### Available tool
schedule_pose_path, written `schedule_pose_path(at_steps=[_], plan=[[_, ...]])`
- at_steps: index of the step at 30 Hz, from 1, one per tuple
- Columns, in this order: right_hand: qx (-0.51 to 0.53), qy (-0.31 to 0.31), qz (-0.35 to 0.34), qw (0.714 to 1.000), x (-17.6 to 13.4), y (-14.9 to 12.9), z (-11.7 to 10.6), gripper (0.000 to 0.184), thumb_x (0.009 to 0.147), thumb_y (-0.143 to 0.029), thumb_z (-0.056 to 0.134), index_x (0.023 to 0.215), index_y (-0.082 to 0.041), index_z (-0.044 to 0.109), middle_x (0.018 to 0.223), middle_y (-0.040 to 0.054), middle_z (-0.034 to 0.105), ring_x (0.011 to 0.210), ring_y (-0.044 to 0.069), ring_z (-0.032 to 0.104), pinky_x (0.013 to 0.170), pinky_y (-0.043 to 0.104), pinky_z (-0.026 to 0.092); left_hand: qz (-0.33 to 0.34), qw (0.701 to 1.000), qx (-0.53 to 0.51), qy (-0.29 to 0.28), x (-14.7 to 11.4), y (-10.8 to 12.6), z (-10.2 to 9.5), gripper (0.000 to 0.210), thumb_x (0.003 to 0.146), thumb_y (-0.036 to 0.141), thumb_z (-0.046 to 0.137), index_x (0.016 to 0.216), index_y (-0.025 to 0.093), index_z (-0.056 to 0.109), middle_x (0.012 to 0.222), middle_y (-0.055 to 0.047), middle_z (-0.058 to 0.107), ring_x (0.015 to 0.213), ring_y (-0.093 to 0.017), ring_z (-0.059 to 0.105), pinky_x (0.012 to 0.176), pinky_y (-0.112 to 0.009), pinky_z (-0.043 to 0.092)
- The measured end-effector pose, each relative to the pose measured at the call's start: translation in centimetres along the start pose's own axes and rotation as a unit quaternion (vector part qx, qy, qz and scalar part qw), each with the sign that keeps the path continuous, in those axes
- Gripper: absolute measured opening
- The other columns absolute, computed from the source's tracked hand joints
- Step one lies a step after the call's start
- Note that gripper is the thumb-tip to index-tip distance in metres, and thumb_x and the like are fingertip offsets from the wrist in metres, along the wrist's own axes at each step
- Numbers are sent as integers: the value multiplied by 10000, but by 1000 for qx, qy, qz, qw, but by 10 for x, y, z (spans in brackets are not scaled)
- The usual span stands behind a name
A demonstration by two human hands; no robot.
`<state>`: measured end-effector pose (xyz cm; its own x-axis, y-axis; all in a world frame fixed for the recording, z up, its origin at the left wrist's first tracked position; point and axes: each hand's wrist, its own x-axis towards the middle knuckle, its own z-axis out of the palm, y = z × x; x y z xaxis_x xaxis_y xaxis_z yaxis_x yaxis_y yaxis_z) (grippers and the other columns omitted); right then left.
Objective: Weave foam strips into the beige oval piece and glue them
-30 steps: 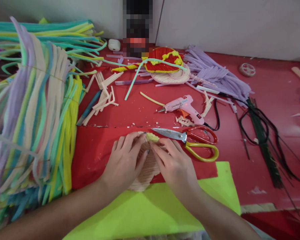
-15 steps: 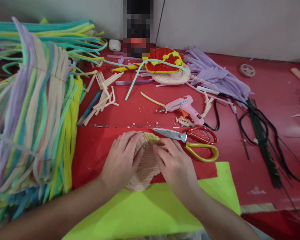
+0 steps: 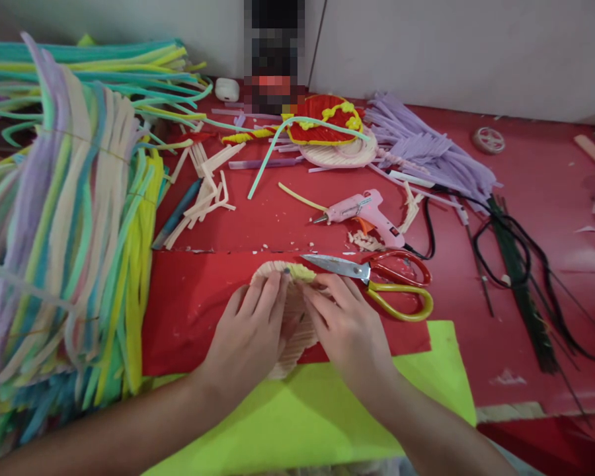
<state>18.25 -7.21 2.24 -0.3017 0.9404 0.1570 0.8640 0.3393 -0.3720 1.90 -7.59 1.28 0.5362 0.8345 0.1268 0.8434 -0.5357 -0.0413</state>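
Two-handed | left hand [image 3: 252, 324] on pale panel [image 3: 295, 350] (grip unclear) | right hand [image 3: 347, 317] pinching yellow strip [image 3: 302, 272]

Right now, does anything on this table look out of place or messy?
Mainly clutter: a crumpled heap of pale scraps lies beside the pink glue gun, and bent beige strips are strewn haphazardly farther left. Nothing looks clearly spilled or broken.

The ribbed panel [image 3: 297, 338] is cream, the strip [image 3: 302, 272] yellow, the glue gun [image 3: 365, 206] pink.
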Motion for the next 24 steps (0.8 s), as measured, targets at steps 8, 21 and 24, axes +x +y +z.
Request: schedule_pose_path(at_steps=[8, 21, 24], plan=[[1, 2, 1, 1000, 0, 0, 0, 223, 897, -125, 490, 1024, -166, 669, 941, 91, 633, 877, 184, 578, 742, 311, 523, -1, 1000, 2, -9, 2, 1, -1, 438, 890, 247, 448, 1272, 49, 533, 1270, -153, 574, 1101, -285, 522, 839, -396, 444], [8, 8, -3, 1000, 0, 0, 1, 218, 889, -108, 497, 1005, -154, 676, 931, 91, 634, 872, 183, 575, 747, 307, 517, 1, 1000, -2, -18, 2, -1, 0, 466, 855, 184, 432, 1298, 66, 513, 1287, -143, 553, 1105, -289, 502, 843, -405, 437], [8, 6, 0, 1000, 0, -1, 0, 213, 895, -117, 490, 991, -157, 675, 941, 91, 636, 875, 183, 574, 743, 307, 517, 3, 1000, -1, -15, 2, -1, 0, 477, 850, 195, 444, 1302, 55, 507, 1273, -144, 559, 1080, -292, 508, 833, -406, 435]])
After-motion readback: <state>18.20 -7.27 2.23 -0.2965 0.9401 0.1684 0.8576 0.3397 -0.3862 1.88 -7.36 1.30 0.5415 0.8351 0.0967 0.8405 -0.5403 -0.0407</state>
